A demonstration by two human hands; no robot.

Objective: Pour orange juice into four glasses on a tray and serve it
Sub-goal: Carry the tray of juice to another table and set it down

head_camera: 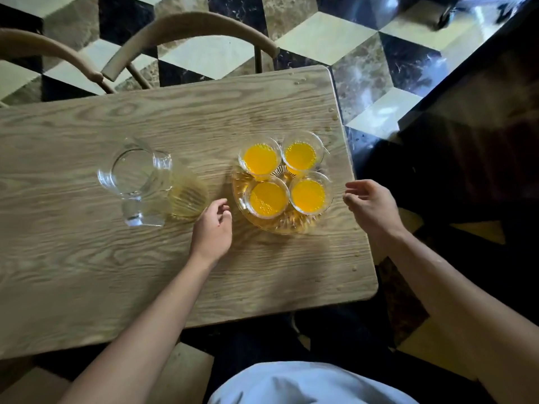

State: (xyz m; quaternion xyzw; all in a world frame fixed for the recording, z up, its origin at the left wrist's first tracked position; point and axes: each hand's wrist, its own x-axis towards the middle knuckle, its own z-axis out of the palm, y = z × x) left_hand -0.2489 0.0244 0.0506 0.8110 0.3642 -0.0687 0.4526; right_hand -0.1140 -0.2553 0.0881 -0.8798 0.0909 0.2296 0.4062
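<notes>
A round cut-glass tray [294, 225] sits near the right end of the wooden table [87, 258]. On it stand several glasses of orange juice, such as the front-left glass [268, 198] and the back-right glass [300, 156]. A clear glass pitcher [137, 176], holding no juice, stands to the left of the tray. My left hand [213, 225] hovers just left of the tray with fingers loosely curled, holding nothing. My right hand [367, 205] hangs just right of the tray, fingers relaxed, also holding nothing.
Two curved wooden chair backs [186, 27] stand behind the table's far edge. The table's right edge [358, 199] lies close to the tray. A dark cabinet [472, 118] rises on the right over a checkered marble floor [364, 65].
</notes>
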